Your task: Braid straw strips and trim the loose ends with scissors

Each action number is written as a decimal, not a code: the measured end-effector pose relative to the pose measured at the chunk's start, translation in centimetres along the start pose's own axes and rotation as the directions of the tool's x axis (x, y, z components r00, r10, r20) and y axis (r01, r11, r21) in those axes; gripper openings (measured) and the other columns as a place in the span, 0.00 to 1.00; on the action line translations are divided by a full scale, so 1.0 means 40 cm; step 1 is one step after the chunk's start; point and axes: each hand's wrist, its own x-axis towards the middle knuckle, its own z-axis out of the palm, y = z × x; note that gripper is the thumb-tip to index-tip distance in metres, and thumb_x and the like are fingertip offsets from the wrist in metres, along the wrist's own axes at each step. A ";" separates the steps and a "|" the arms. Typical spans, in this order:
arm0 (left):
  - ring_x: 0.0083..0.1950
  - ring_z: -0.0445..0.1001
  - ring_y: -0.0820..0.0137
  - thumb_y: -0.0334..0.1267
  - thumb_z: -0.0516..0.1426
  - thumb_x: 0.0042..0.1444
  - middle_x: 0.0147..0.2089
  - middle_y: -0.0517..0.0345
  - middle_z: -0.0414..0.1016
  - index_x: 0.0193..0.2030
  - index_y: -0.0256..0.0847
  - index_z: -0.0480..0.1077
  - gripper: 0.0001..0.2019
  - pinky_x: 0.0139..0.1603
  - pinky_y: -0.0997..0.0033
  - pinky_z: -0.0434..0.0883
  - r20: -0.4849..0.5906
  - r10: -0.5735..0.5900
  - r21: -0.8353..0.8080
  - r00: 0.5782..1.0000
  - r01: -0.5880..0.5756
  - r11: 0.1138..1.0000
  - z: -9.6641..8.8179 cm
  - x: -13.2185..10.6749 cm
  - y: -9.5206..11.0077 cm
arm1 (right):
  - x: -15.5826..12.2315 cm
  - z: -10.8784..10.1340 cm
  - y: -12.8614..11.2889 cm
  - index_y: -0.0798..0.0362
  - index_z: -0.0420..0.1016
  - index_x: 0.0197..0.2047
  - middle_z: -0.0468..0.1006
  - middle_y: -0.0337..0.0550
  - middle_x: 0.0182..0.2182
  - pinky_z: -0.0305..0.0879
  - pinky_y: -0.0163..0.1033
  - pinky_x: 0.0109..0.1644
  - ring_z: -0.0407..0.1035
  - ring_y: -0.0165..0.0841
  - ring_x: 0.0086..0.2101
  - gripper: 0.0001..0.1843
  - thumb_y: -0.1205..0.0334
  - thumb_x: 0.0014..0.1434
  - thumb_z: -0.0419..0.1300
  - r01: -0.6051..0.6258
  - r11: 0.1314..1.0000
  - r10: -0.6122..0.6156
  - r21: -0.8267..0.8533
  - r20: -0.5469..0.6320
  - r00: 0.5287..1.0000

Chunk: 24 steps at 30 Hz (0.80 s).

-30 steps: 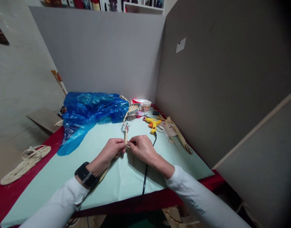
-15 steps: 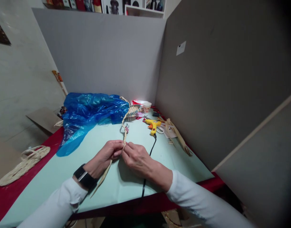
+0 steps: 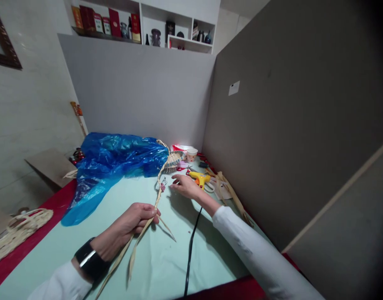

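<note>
My left hand (image 3: 137, 218) pinches a braid of pale, dry plant strips (image 3: 159, 198) between thumb and fingers. From there the braid runs away from me to a small woven basket (image 3: 175, 157). Loose strip ends (image 3: 133, 260) hang below the grip, and a shorter one points right. My right hand (image 3: 185, 187) reaches forward over the table, empty, with its fingers apart. Just left of its fingertips is a small pink object with dark wire-like parts (image 3: 163, 186), its kind unclear. A yellow glue gun (image 3: 202, 178) lies just beyond that hand, partly covered by it.
A blue plastic bag (image 3: 116, 156) covers the back left. Behind the basket stands a paper cup (image 3: 192, 154). Dry husks (image 3: 232, 191) lie along the right edge, and a black cord (image 3: 192, 246) crosses the table. A woven piece (image 3: 26, 231) rests at left. Grey panels (image 3: 138, 83) enclose the back and right.
My right hand has let go of the braid and moved forward toward the glue gun. My left hand keeps its hold, now with several loose ends showing. The view has tilted up.
</note>
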 end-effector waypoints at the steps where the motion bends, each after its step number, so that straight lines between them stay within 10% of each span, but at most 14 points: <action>1: 0.40 0.78 0.67 0.43 0.59 0.66 0.47 0.53 0.78 0.51 0.37 0.73 0.13 0.38 0.63 0.78 -0.008 -0.010 0.017 1.000 0.010 1.000 -0.002 0.001 -0.001 | 0.033 0.005 0.016 0.54 0.72 0.57 0.76 0.48 0.53 0.75 0.49 0.49 0.75 0.39 0.46 0.18 0.56 0.68 0.61 0.014 0.999 -0.016 0.037 0.051 0.999; 15: 0.20 0.64 0.80 0.42 0.58 0.67 0.28 0.66 0.72 0.36 0.36 0.72 0.12 0.18 0.79 0.64 -0.038 -0.017 0.190 0.999 0.024 0.981 -0.093 -0.012 0.016 | 0.180 0.051 0.078 0.56 0.74 0.54 0.77 0.46 0.50 0.75 0.49 0.49 0.75 0.40 0.46 0.16 0.55 0.68 0.61 0.247 0.919 -0.330 0.308 0.257 0.908; 24: 0.17 0.58 0.82 0.41 0.58 0.67 0.25 0.68 0.70 0.35 0.35 0.72 0.12 0.15 0.80 0.57 -0.089 -0.002 0.226 0.996 0.022 0.974 -0.148 0.011 0.017 | 0.182 0.079 0.069 0.55 0.73 0.55 0.76 0.48 0.52 0.74 0.50 0.50 0.75 0.39 0.47 0.16 0.56 0.68 0.61 0.284 0.934 -0.314 0.215 0.118 0.942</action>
